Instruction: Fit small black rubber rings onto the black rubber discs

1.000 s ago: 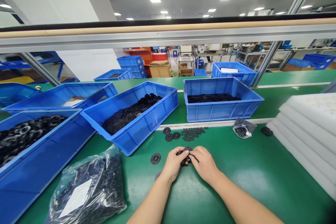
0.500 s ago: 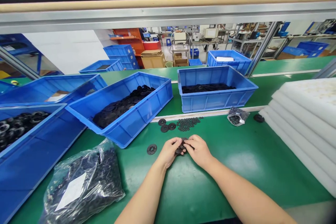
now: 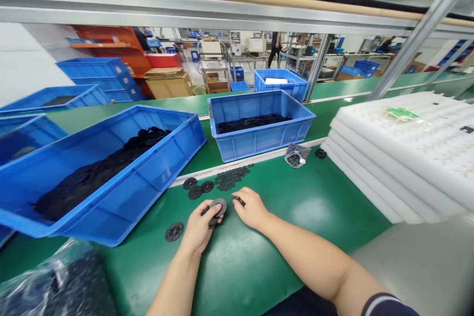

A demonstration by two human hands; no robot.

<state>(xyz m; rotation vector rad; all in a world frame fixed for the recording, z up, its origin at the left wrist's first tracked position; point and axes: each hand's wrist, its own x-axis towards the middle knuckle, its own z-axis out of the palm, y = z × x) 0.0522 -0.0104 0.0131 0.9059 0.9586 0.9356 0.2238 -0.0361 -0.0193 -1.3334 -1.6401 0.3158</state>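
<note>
My left hand [image 3: 202, 222] is closed around black plastic discs [image 3: 219, 204], the thumb pressing on the upper one and another dark edge showing below. Just to the right, my right hand [image 3: 252, 207] is apart from them, thumb and fingers bent toward each other. Something small and dark shows at its fingertips, too small to name. A single black disc with a holed centre [image 3: 174, 231] lies flat on the green table left of my left hand. Beyond the hands are several more discs [image 3: 195, 192] and a spread of small black rings [image 3: 231, 177].
Blue bins of black discs stand at left [image 3: 163, 182] and behind [image 3: 262, 143]. A small bag of parts [image 3: 296, 156] and a black round piece [image 3: 320, 153] lie near the white foam stack [image 3: 363, 168]. A large clear bag [image 3: 62, 281] fills the lower left corner.
My hands, which were together over the discs, have come apart; the left keeps the discs. The view has turned right, showing more of the foam stack and a person walking far behind.
</note>
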